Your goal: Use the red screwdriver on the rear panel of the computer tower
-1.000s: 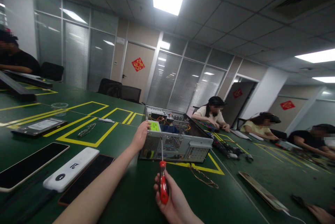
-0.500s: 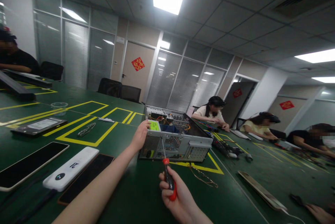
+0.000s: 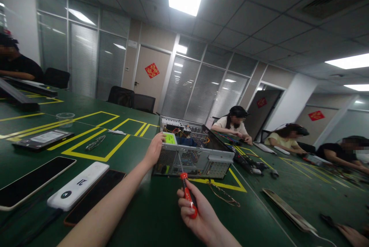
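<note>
An open grey computer case [image 3: 198, 156] lies on the green table [image 3: 150, 208], with wires and a green-labelled part showing inside. My left hand [image 3: 155, 150] grips the case's near left corner, fingers curled over the top edge. My right hand [image 3: 198, 212] is closed round the red handle of a screwdriver [image 3: 187, 193]. Its thin shaft points up and away, and the tip is at the case's rear panel.
Two phones [image 3: 31, 181] and a white power bank [image 3: 77, 186] lie at the near left. A cable loop [image 3: 223, 196] lies by the case, a flat panel [image 3: 288, 211] to the right. Several seated people work at the far side. Another person's hand [image 3: 351, 234] is at the bottom right.
My right hand has shifted a little to the right and turned the screwdriver, so its handle now leans rightward. My left hand stays on the case.
</note>
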Demonstrator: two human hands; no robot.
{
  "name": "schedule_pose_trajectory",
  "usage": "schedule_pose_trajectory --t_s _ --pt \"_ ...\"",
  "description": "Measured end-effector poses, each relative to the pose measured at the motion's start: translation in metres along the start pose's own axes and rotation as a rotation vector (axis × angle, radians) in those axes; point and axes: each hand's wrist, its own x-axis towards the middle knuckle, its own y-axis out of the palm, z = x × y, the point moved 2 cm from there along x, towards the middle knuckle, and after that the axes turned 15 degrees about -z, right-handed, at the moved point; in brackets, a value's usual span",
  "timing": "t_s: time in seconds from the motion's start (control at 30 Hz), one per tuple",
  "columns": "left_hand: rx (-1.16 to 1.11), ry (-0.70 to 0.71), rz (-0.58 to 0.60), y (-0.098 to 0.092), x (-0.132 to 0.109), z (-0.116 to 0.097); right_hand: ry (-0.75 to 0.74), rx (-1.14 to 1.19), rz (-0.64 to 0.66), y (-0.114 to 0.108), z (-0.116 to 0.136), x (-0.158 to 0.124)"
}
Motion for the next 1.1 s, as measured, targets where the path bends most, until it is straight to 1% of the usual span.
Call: schedule_pose_trajectory --t_s 0.07,0.13,0.23,0.3,0.4,0.47,0.57,0.67,0.8,0.87,0.97,1.03,1.1 --pt "-0.002 0.001 0.004 0.0 0.0 -0.001 -0.007 0.012 -0.055 0.004 -0.001 -0.004" --pt "-0.007 0.006 0.009 0.0 0.001 -0.002 -0.016 -0.013 -0.074 0.008 0.0 -0.008" --pt "-0.008 0.008 0.012 -0.001 0.001 -0.002 0.032 -0.037 -0.033 0.009 0.004 -0.012" --pt "-0.003 0.007 0.017 -0.002 0.001 -0.002 0.064 0.011 0.008 0.007 0.007 -0.012" --pt "0.002 0.006 0.028 -0.002 0.001 -0.002 0.061 0.092 0.038 0.005 0.009 -0.012" --pt "-0.001 0.008 0.027 -0.002 0.001 -0.001 0.048 0.092 0.004 0.006 0.009 -0.012" --pt "-0.006 0.006 0.019 -0.002 0.001 -0.002 0.025 0.025 -0.074 0.009 0.006 -0.014" --pt "-0.002 0.008 0.024 -0.002 0.001 -0.003 0.026 -0.033 -0.066 0.013 0.005 -0.019" --pt "-0.009 0.016 0.021 -0.002 0.002 -0.003 0.051 0.038 -0.028 0.015 0.006 -0.024" --pt "-0.011 0.018 0.018 -0.002 0.002 -0.003 0.063 0.074 -0.054 0.016 0.006 -0.026" --pt "-0.006 0.027 0.02 -0.002 0.001 -0.003 0.073 0.04 -0.134 0.019 0.004 -0.027" --pt "0.001 0.031 0.017 -0.001 0.001 -0.002 0.032 0.013 -0.168 0.021 0.003 -0.027" --pt "0.005 0.035 0.013 -0.002 0.001 -0.002 -0.026 0.008 -0.175 0.022 0.003 -0.028"
